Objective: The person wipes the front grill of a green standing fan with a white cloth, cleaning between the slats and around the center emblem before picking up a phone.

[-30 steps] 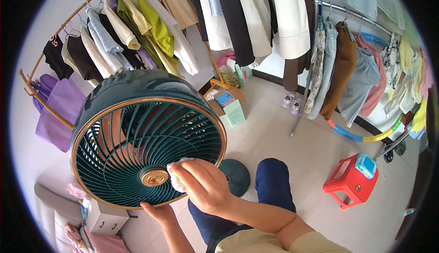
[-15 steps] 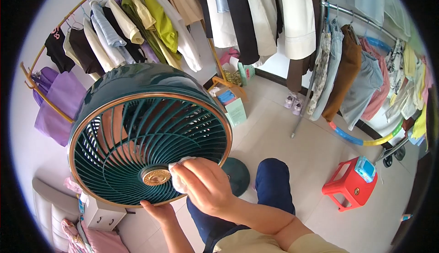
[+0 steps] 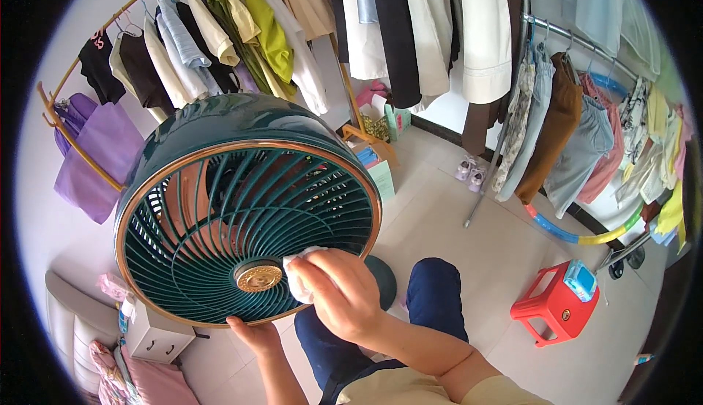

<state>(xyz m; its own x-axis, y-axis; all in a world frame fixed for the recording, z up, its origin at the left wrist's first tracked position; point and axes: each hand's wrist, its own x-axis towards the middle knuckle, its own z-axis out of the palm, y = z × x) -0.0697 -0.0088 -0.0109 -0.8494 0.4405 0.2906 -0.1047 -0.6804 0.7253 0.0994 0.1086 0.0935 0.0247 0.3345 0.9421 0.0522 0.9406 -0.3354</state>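
A dark green electric fan [image 3: 249, 123] with a copper-coloured rim faces me, its spiral grille [image 3: 212, 258] tilted up. At the grille's centre sits a round gold cap [image 3: 259, 277]. My right hand [image 3: 338, 288] is closed on a crumpled white wipe [image 3: 299, 277], pressed to the grille just right of that cap. Under the lower rim, my left hand [image 3: 255, 337] supports the fan head; its thumb shows at the rim and its other fingers are hidden behind the housing. Part of the fan's round base [image 3: 382, 282] shows on the floor.
A red plastic stool [image 3: 551, 306] stands to the right with a blue pack of wipes [image 3: 581, 280] on it. Clothes hang on a gold rack [image 3: 62, 138] and a metal rack [image 3: 578, 33]. A white bedside cabinet [image 3: 157, 335] and a bed [image 3: 69, 317] are at the lower left.
The fan sits slightly further right in the picture, and my right hand with the wipe has shifted a little right with it. My left hand stays at the lower rim.
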